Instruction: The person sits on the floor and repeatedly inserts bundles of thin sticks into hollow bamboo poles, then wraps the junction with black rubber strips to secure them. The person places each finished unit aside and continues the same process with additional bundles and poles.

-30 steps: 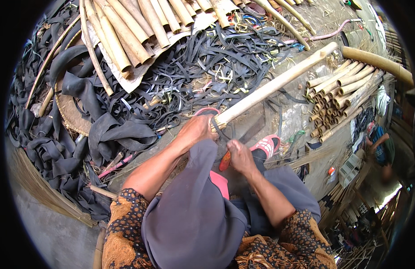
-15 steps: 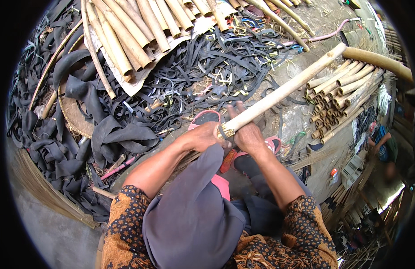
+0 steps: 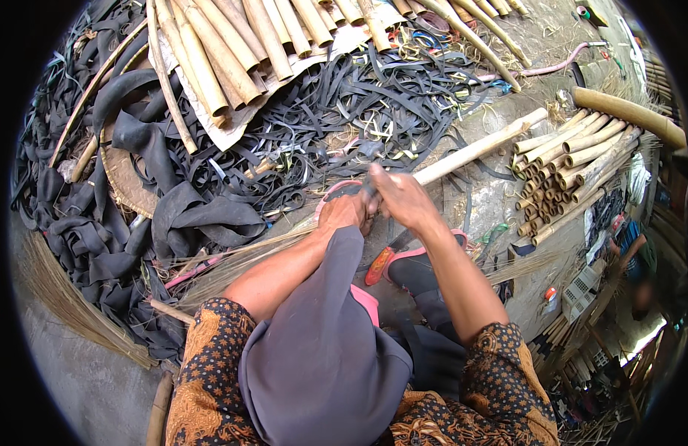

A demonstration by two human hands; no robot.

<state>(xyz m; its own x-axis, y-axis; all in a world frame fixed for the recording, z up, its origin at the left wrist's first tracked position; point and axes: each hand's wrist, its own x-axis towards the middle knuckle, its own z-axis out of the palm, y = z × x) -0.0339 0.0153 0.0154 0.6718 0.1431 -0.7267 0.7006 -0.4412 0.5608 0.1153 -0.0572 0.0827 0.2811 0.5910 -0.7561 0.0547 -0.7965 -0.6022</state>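
A pale bamboo pole (image 3: pixel 478 152) slants from my hands toward the upper right. At its near end, thin stiff plant ribs (image 3: pixel 240 264) run out to the lower left under my left forearm, like a stick broom. My left hand (image 3: pixel 345 212) is closed round the join of pole and ribs. Over the pole, just beside it, my right hand (image 3: pixel 405 199) has curled fingers and a raised thumb, with a dark rubber strip (image 3: pixel 369 187) at its grip. Its fingertips are partly hidden and slightly blurred.
A knife with a red-orange handle (image 3: pixel 377 266) lies by my pink sandals. Tangled black rubber strips (image 3: pixel 359 104) cover the ground ahead. Bamboo poles (image 3: pixel 225 44) lie on a sheet at the upper left; a stack of bamboo tubes (image 3: pixel 559 178) stands right. Another person (image 3: pixel 630 241) is at far right.
The pole's far end has dropped and drawn back toward me. My right hand has moved from beneath the pole to above it. More ribs show at the lower left.
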